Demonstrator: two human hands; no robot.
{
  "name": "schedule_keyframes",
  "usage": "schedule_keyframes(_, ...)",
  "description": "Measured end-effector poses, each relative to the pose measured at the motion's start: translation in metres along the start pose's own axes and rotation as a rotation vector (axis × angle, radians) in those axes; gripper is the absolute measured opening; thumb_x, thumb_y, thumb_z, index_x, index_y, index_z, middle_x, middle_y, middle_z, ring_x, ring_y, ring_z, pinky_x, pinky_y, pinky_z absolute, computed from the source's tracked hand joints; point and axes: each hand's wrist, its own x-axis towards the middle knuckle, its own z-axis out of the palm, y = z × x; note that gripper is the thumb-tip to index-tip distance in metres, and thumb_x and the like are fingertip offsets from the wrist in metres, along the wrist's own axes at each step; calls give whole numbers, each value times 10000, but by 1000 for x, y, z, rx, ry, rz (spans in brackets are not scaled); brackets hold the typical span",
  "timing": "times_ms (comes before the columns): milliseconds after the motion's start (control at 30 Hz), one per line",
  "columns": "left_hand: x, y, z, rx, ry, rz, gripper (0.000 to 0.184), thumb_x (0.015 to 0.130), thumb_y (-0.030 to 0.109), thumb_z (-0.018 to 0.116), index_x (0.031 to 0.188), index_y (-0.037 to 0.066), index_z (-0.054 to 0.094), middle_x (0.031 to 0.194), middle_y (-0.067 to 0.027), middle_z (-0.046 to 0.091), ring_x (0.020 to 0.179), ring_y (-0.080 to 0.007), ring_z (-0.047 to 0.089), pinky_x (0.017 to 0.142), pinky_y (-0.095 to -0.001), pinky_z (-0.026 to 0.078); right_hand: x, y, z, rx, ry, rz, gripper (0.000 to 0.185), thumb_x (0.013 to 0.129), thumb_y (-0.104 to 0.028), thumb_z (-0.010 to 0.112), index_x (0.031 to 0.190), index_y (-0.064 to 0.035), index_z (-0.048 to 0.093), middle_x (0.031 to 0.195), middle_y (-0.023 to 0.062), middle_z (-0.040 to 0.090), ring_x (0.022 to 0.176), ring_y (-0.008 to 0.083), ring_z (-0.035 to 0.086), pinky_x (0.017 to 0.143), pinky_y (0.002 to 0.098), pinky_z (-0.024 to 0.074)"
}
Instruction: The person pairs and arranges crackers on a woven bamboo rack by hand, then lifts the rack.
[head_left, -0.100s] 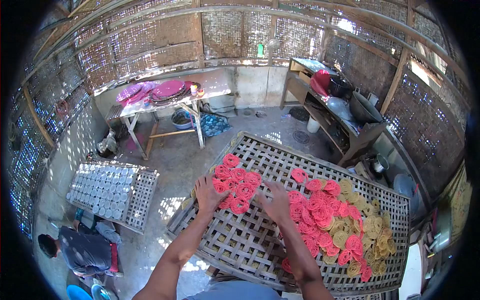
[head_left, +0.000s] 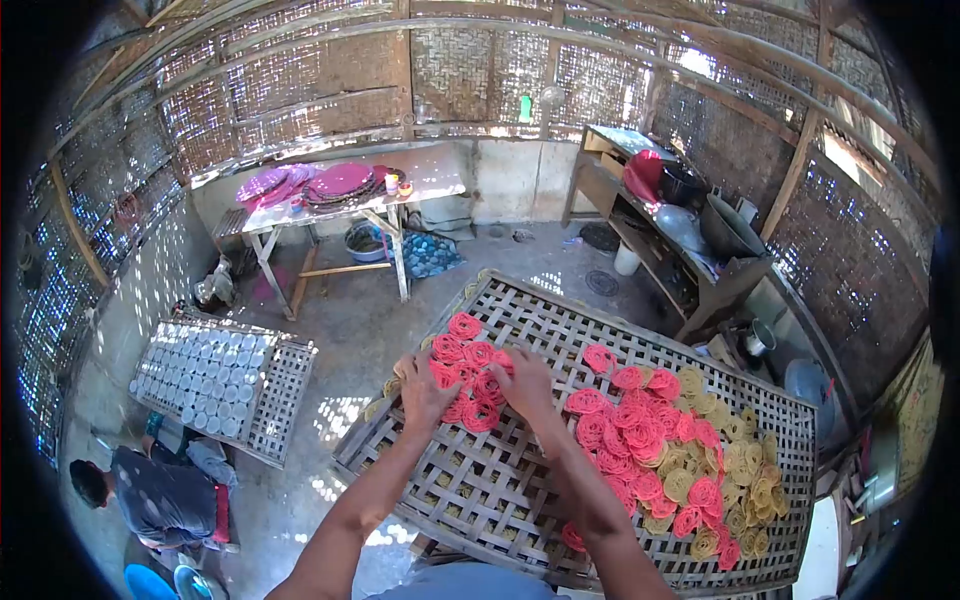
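On the woven bamboo rack (head_left: 440, 500) lies a small cluster of pink coiled-strand rounds (head_left: 480, 416). My left hand (head_left: 424, 395) rests at the cluster's left edge, fingers apart and thumb over the rounds. At the upper right edge, my right hand (head_left: 528, 385) curls its fingers and thumb over a pink round, which it mostly covers. Farther right is a larger heap of pink rounds (head_left: 630, 425), overlapping and mixed with tan coiled rounds (head_left: 745, 460).
A person (head_left: 165, 495) crouches at lower left beside a rack of whitish discs (head_left: 225, 370). Behind stands a table (head_left: 430, 180) with magenta round pieces (head_left: 340, 180). A wooden shelf unit (head_left: 690, 280) with a large pan (head_left: 730, 222) stands at right.
My right hand has moved left and up, from beside the small cluster onto its right edge. My left hand stays nearly in place.
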Motion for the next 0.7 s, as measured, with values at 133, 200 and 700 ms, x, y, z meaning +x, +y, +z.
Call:
schedule_keyframes(133,-9,-5,-5,-236,26,-95,919,616,269,942,1375,25,485,1337,-224,560,1236,-414,556,1036,-464,480,32,2,56,-275,-37,-98,505,939,-433,632,1224,-17,655,1292,177,616,1207,375,555,1062,490,401)
schedule_keyframes(200,-5,-10,-4,-371,-5,-98,934,626,262,941,1396,17,474,1353,-227,578,1241,-384,583,1051,-447,481,35,2,62,-292,-21,-122,511,935,-455,630,1208,-23,655,1247,166,627,1168,367,566,1048,497,397)
schedule_keyframes(700,-3,-1,-1,-809,42,-222,829,670,156,931,1374,-19,529,1296,-169,623,1179,-254,623,1040,-367,493,36,8,22,472,-145,230,335,879,-334,783,949,-31,661,741,55,656,692,154,626,617,337,492)
